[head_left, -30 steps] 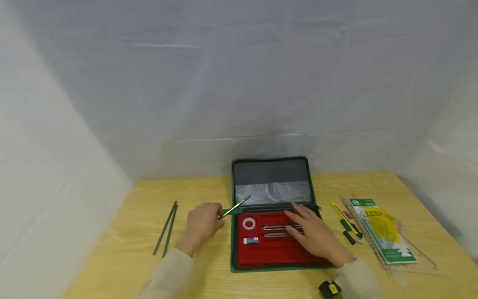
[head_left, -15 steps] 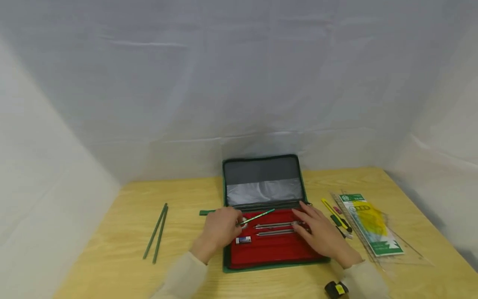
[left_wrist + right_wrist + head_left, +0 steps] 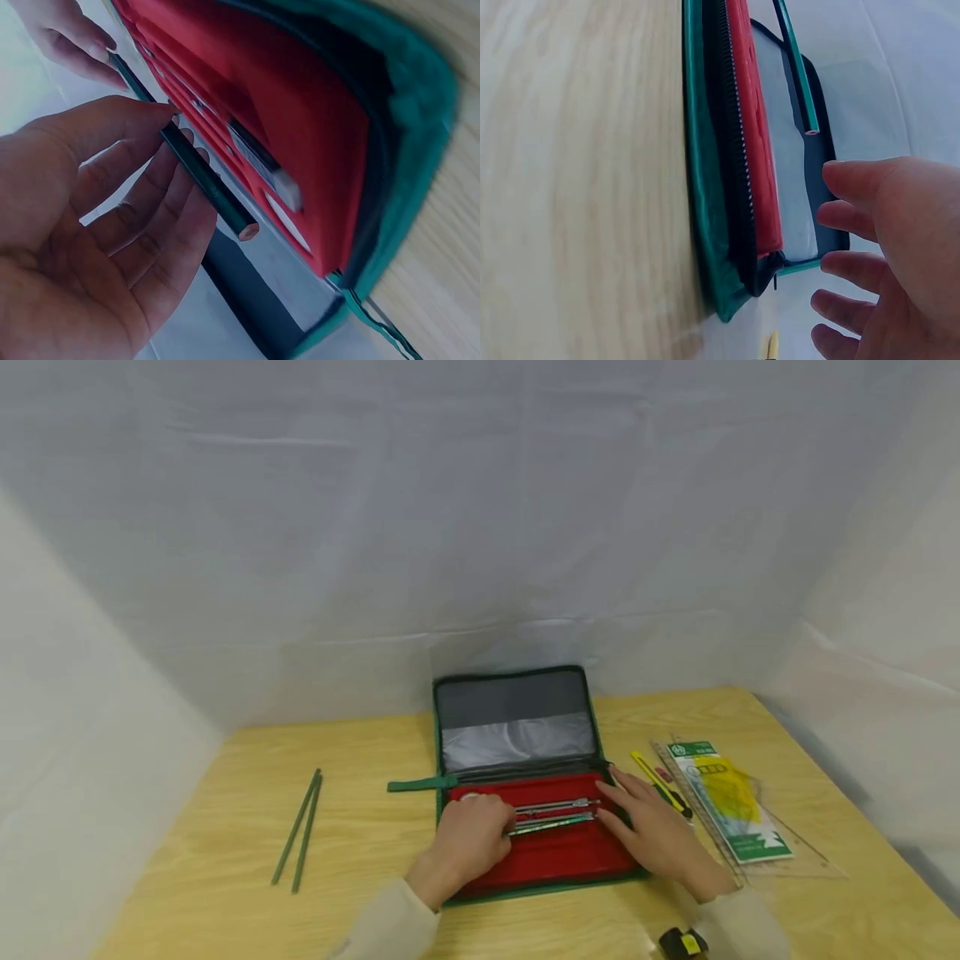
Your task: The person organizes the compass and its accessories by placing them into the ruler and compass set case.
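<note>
My left hand (image 3: 468, 835) pinches a dark green pencil (image 3: 206, 180) between thumb and fingers, over the left part of an open zip case (image 3: 540, 864). The pencil lies crosswise above the case's red insert, its far end pointing toward my right hand (image 3: 652, 831). With fingers spread and relaxed, that hand hovers at the case's right side. In the right wrist view the pencil's tip stands a little apart from its fingertips. Metal drawing instruments (image 3: 555, 807) sit in the insert. An eraser (image 3: 262, 161) there shows in the left wrist view, while my left hand hides it in the head view.
Two green pencils (image 3: 303, 831) lie on the table at left. Right of the case are a yellow cutter (image 3: 656, 779), small dark items, a green-and-white packet (image 3: 727, 802) and clear set squares (image 3: 813, 856). A black-and-yellow object (image 3: 682, 943) sits near the front edge.
My left hand has carried the pencil rightward from beside the case to over the red insert, and the pencil now lies flatter. My right hand stays at the case's right side.
</note>
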Demonstrator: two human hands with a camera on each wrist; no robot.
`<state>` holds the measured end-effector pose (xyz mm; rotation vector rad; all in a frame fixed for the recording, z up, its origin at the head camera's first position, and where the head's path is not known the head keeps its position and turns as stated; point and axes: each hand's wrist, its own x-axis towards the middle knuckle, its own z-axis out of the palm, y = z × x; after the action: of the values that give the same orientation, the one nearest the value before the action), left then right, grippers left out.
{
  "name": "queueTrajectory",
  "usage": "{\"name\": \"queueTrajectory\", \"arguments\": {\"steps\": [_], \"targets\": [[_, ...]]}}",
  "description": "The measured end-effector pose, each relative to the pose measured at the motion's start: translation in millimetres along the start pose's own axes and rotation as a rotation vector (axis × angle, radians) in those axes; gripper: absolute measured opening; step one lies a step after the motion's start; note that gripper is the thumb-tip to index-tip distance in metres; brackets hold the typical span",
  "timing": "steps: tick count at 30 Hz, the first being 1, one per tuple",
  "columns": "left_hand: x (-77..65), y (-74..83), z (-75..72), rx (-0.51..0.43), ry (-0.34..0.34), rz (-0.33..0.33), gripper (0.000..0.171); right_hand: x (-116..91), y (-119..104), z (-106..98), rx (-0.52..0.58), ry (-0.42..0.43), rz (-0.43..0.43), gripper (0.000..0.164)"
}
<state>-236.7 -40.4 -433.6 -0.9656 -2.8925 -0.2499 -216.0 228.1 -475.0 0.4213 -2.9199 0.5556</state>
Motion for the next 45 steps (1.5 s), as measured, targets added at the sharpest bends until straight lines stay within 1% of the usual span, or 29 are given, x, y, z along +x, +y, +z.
{"name": "queueTrajectory", "arguments": {"steps": [2, 7, 10, 14, 20, 24, 26, 30, 32, 36, 39, 42, 45], "targets": [[-0.2, 2.9, 0.3, 0.012, -0.002, 0.006, 0.013, 0, 1, 0, 0.008, 0.002, -0.012, 0.049], [-1.5, 8.1, 2.0, 0.008, -0.018, 0.011, 0.021, -2, 1, 0, 0.028, -0.001, -0.022, 0.049], [-1.9, 10.4, 4.8, 0.008, -0.021, 0.017, 0.018, -3, 2, 1, 0.043, -0.002, -0.021, 0.049], [-3.0, 13.6, 8.7, 0.014, -0.009, 0.028, 0.02, -6, 2, 2, 0.053, -0.004, -0.018, 0.048], [-4.5, 17.3, 13.2, 0.033, 0.02, 0.032, 0.03, -7, 3, 5, 0.05, -0.004, -0.007, 0.048], [-4.7, 17.6, 14.8, 0.034, 0.022, 0.027, 0.032, -8, 2, 6, 0.046, 0.003, -0.026, 0.047], [-5.1, 16.9, 14.9, 0.026, 0.03, 0.029, 0.031, -9, 1, 6, 0.044, 0.004, -0.035, 0.047], [-7.2, 14.6, 13.9, 0.011, 0.039, 0.029, 0.021, -9, -4, 6, 0.052, 0.009, -0.06, 0.042], [-9.3, 12.9, 12.2, -0.003, 0.036, 0.023, 0.016, -9, -7, 6, 0.063, 0.018, -0.083, 0.036], [-14.5, 6.5, 10.3, -0.016, 0.022, -0.002, 0.014, -10, -10, 6, 0.088, 0.034, -0.126, 0.016], [-19.6, -0.3, 10.0, -0.011, 0.018, -0.033, 0.014, -10, -10, 7, 0.088, 0.032, -0.132, 0.007], [-24.3, -7.0, 11.5, -0.02, 0.024, -0.053, 0.012, -11, -10, 6, 0.074, 0.022, -0.129, 0.006], [-27.2, -11.7, 13.0, -0.049, 0.036, -0.05, 0.011, -11, -10, 6, 0.054, 0.01, -0.114, 0.007]]}}
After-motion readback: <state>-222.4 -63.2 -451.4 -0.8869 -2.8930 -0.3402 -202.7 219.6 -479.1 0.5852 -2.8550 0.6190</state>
